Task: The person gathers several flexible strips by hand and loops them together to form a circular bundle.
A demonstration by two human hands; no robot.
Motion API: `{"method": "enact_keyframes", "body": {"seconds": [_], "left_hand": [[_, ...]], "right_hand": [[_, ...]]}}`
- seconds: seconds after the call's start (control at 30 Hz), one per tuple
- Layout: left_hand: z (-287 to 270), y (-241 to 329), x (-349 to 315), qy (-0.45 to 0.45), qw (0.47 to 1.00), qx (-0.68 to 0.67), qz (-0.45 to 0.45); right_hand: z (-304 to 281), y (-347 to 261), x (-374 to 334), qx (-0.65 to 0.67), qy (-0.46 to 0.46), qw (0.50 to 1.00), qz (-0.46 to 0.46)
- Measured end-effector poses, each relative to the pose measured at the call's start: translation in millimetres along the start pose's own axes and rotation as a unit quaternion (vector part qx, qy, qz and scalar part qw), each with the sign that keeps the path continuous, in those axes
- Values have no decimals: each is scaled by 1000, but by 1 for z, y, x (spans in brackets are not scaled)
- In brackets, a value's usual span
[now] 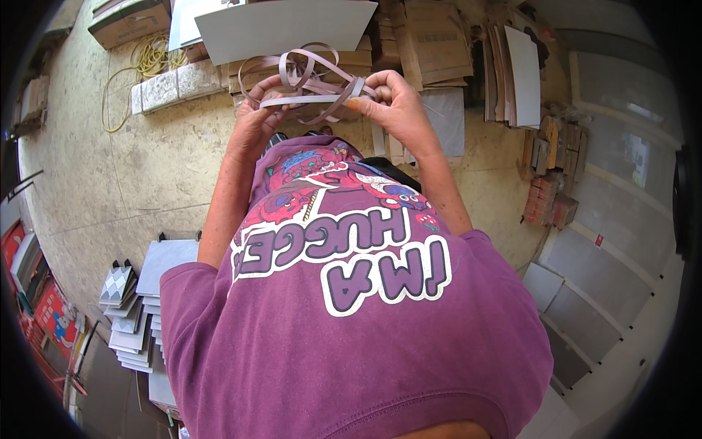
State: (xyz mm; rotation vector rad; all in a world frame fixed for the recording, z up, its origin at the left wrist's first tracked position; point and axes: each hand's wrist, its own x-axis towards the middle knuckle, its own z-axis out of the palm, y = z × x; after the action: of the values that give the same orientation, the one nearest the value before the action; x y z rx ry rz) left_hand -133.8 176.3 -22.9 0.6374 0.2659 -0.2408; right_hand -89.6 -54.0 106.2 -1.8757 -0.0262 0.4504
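Observation:
A loose bundle of pale pinkish flat strapping band [312,98] is held up between my two hands, its loops rising above them. My left hand [257,106] is closed around the bundle's left side, with the fingers partly behind the loops. On the right, my right hand [393,100] pinches the place where the strands gather and cross. Both arms reach forward past my purple T-shirt [351,322]. Behind the band are stacked cardboard boxes and a large white panel [285,31].
Flattened cardboard boxes [439,44] and upright panels [521,77] stand far right. A yellow cord [151,57] lies coiled beside a long white-wrapped box [179,88] far left. Tile samples [131,322] are stacked near left. Large grey tiles [607,252] line the right side.

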Motion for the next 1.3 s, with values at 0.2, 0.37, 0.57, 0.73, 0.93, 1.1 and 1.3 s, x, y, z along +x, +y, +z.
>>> {"method": "enact_keyframes", "body": {"seconds": [0.2, 0.37, 0.57, 0.73, 0.93, 1.1, 1.3], "left_hand": [[22, 18, -12, -40, 997, 62, -13], [10, 21, -17, -57, 994, 94, -15], [16, 39, -28, 68, 903, 395, 156], [83, 52, -31, -80, 767, 567, 291], [98, 45, -29, -160, 727, 613, 264], [99, 41, -25, -152, 742, 585, 290], [98, 39, -21, -100, 728, 599, 318]], "right_hand": [[-8, -11, -6, -90, -61, 993, -38], [4, -22, -10, -103, -22, 990, -92], [9, -12, -11, -161, 15, 981, -111], [27, -20, -17, -128, -18, 986, -104], [25, -19, -18, -53, -62, 986, -142], [30, -19, -20, -14, -43, 985, -164], [23, -26, -16, -33, -1, 982, -184]]}}
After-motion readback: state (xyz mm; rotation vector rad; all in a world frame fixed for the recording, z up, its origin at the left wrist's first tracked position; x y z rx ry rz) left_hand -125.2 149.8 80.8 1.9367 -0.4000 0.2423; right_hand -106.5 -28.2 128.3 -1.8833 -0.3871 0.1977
